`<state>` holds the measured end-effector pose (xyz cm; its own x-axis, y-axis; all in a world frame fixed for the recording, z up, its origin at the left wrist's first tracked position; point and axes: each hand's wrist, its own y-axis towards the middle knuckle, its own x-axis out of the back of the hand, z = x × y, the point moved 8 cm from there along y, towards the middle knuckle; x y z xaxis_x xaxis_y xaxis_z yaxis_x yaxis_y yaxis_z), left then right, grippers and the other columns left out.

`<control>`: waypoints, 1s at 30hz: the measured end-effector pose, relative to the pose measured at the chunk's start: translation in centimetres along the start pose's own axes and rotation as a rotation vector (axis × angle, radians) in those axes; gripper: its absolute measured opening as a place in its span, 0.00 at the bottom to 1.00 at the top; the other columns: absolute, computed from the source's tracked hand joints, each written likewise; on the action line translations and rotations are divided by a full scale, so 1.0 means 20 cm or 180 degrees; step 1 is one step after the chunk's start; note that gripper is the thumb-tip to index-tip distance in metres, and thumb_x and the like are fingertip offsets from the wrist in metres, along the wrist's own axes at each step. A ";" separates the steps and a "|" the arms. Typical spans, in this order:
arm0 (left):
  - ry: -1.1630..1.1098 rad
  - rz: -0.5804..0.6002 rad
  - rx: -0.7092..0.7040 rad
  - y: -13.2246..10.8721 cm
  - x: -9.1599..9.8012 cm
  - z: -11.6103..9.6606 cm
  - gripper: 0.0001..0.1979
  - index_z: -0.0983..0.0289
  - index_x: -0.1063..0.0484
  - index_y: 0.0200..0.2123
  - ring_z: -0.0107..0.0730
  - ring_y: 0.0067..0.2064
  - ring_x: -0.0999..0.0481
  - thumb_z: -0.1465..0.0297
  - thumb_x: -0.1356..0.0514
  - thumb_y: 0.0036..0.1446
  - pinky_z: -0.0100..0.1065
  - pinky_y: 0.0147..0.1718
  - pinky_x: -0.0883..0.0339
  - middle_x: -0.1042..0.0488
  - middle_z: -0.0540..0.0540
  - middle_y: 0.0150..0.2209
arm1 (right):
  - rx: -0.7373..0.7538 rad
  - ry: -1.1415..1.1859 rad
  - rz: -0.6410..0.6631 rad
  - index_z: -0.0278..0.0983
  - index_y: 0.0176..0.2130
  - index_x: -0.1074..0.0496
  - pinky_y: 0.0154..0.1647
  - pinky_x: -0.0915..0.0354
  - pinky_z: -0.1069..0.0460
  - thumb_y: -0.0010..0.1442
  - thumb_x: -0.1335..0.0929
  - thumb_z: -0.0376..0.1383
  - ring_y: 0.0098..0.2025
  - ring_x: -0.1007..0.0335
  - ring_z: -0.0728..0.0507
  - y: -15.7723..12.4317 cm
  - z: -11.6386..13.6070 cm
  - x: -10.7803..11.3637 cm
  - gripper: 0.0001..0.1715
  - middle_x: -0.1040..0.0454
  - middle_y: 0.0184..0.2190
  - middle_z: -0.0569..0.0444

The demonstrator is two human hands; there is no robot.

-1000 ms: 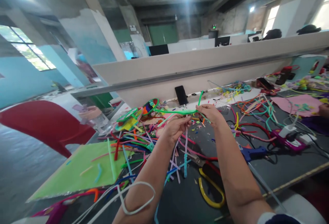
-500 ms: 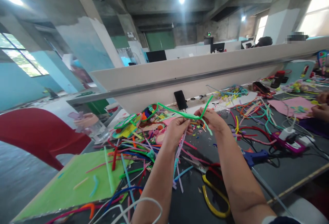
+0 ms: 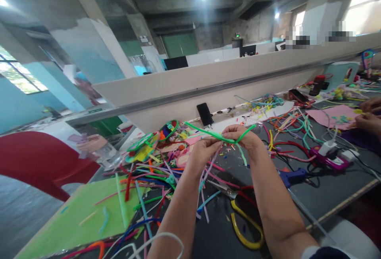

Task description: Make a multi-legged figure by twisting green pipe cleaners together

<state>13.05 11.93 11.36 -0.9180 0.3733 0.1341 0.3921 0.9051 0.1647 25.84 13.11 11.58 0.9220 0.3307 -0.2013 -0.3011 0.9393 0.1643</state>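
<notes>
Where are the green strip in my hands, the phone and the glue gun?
Green strip [image 3: 216, 135]: head view, on the stretch between its two ends.
Phone [image 3: 204, 114]: head view, on its dark face.
Glue gun [image 3: 293, 177]: head view, on its blue body.

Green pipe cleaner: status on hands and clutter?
Right hand gripping green pipe cleaner. Left hand pinching purple strand just under it. Yellow-handled scissors on table below; nothing visibly blocking hands.

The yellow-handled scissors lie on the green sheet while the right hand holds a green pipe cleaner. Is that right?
No: the scissors lie on the dark tabletop, not the green sheet, as the head view shows. The right hand does hold a green pipe cleaner.
</notes>
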 end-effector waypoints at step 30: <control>-0.0853 -0.0213 -0.0155 0.03 0.02 0.04 0.14 0.68 0.26 0.34 0.27 0.29 0.28 0.65 0.33 0.45 0.30 0.34 0.34 0.24 0.53 0.29 | -0.0156 -0.0211 0.0316 0.32 0.28 0.28 0.19 0.47 0.58 0.41 0.23 0.41 0.18 0.39 0.54 0.03 -0.07 -0.02 0.18 0.29 0.18 0.59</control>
<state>12.92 12.85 10.67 -0.9225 0.3594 -0.1407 0.3265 0.9211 0.2122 24.88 13.58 10.43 0.9006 0.4172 -0.1218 -0.4018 0.9061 0.1326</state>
